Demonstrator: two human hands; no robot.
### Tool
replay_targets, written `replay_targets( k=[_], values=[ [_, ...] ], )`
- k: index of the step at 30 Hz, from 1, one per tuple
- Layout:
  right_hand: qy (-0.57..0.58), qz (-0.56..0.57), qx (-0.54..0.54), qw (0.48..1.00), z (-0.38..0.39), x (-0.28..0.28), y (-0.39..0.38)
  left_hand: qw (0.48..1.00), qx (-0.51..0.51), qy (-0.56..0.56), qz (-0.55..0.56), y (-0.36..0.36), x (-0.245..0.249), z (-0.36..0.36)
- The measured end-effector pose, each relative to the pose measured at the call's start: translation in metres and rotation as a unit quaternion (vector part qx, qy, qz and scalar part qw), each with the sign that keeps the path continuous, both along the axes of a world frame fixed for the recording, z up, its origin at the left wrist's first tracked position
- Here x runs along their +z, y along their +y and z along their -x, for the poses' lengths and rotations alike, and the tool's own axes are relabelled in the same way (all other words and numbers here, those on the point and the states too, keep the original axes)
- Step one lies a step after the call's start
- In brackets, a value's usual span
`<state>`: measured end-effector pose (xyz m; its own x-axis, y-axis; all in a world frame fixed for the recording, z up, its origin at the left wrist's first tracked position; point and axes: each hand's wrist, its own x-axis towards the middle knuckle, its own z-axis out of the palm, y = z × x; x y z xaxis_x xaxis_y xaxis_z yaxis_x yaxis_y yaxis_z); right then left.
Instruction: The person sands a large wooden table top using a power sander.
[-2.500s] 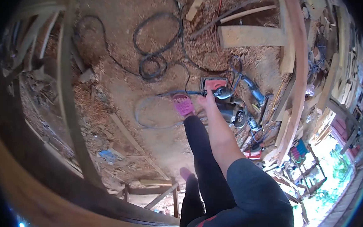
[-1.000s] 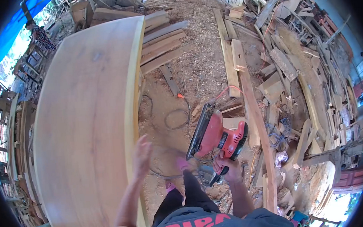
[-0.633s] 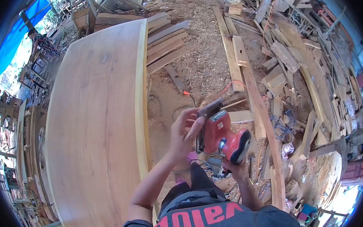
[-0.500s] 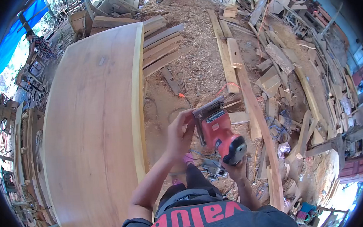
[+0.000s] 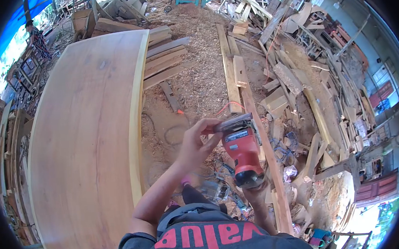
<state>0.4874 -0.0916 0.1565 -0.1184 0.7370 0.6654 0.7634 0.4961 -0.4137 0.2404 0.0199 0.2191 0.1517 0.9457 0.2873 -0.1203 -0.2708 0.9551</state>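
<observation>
A red and black sheet sander (image 5: 243, 150) is held up in front of my body, its flat pad end tilted upward and facing away from me. My left hand (image 5: 199, 142) pinches the left edge of that pad, with thumb and fingers on either side. My right hand (image 5: 257, 195) supports the black end of the sander from below; its fingers are mostly hidden behind the tool. To the left lies a large, smooth wooden slab (image 5: 85, 131) with a pale edge along its right side. The sander is apart from the slab.
Long planks (image 5: 259, 121) lie on the ground to the right, near a pile of scrap wood (image 5: 292, 80). Stacked boards (image 5: 165, 58) stick out beyond the slab. A cable (image 5: 175, 133) and sawdust cover the floor. Another person (image 5: 38, 40) is at the far left.
The sander has turned more upright, with its black end swung left and lower. My left hand still grips the pad edge. The whole view has shifted, so the surroundings appear farther left.
</observation>
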Motion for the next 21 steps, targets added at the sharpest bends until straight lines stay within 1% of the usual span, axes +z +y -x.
replay_targets(
  k=[1, 2, 3, 4, 5, 6, 8, 9, 10, 12, 13, 14, 15, 16, 17, 18, 19, 20, 21],
  values=[
    [-0.003, 0.003, 0.001, 1.000, -0.003, 0.005, -0.003, 0.999, -0.022, -0.033, -0.013, -0.005, 0.003, 0.002],
    [-0.039, -0.005, -0.017, 0.999, -0.006, 0.012, -0.007, 0.997, -0.044, -0.065, -0.025, -0.011, 0.007, 0.003],
    [-0.074, -0.016, -0.035, 0.997, -0.008, 0.019, -0.009, 0.997, -0.043, -0.068, -0.024, -0.017, 0.012, 0.002],
    [-0.108, -0.028, -0.053, 0.992, -0.008, 0.023, -0.007, 0.990, -0.049, -0.130, 0.020, -0.022, 0.018, 0.001],
    [-0.095, -0.096, -0.054, 0.989, -0.008, 0.023, -0.004, 0.978, -0.056, -0.192, 0.063, -0.026, 0.022, 0.000],
    [-0.097, -0.100, -0.054, 0.989, -0.008, 0.026, -0.004, 0.978, -0.056, -0.194, 0.059, -0.027, 0.024, -0.001],
    [-0.135, -0.142, -0.057, 0.979, -0.009, 0.033, -0.005, 0.975, -0.087, -0.177, 0.100, -0.029, 0.026, -0.002],
    [-0.150, -0.173, -0.051, 0.972, -0.010, 0.034, -0.005, 0.986, -0.056, -0.149, 0.057, -0.027, 0.018, -0.005],
    [-0.152, -0.177, -0.053, 0.971, -0.011, 0.037, -0.005, 0.985, -0.059, -0.150, 0.053, -0.029, 0.016, -0.005],
    [-0.150, -0.137, -0.022, 0.979, -0.007, 0.046, -0.010, 0.982, -0.058, -0.174, 0.046, -0.032, 0.016, 0.000],
    [-0.059, -0.135, -0.004, 0.989, 0.001, 0.046, -0.012, 0.984, -0.069, -0.163, 0.037, -0.032, 0.013, 0.003],
    [-0.057, -0.133, -0.007, 0.989, 0.012, 0.050, -0.013, 0.984, -0.071, -0.161, 0.040, -0.032, 0.018, 0.003],
    [0.071, -0.030, -0.028, 0.997, 0.023, 0.055, -0.016, 0.985, -0.078, -0.149, 0.026, -0.030, 0.029, 0.005],
    [0.198, 0.072, -0.048, 0.976, 0.029, 0.057, -0.020, 0.987, -0.084, -0.138, 0.011, -0.025, 0.037, 0.006],
    [0.376, 0.239, -0.030, 0.895, 0.010, 0.034, -0.023, 0.989, -0.110, -0.101, -0.007, -0.014, 0.041, 0.004],
    [0.373, 0.244, -0.028, 0.895, 0.007, 0.038, -0.023, 0.989, -0.105, -0.104, -0.004, -0.006, 0.048, -0.001],
    [0.482, 0.312, 0.081, 0.815, 0.006, 0.042, -0.021, 0.984, -0.124, -0.129, -0.010, -0.001, 0.057, -0.008],
    [0.575, 0.372, 0.185, 0.705, 0.006, 0.045, -0.020, 0.977, -0.143, -0.155, -0.016, 0.003, 0.063, -0.015],
    [0.623, 0.384, 0.199, 0.652, 0.007, 0.042, -0.020, 0.978, -0.136, -0.158, -0.013, 0.007, 0.064, -0.023]
  ],
)
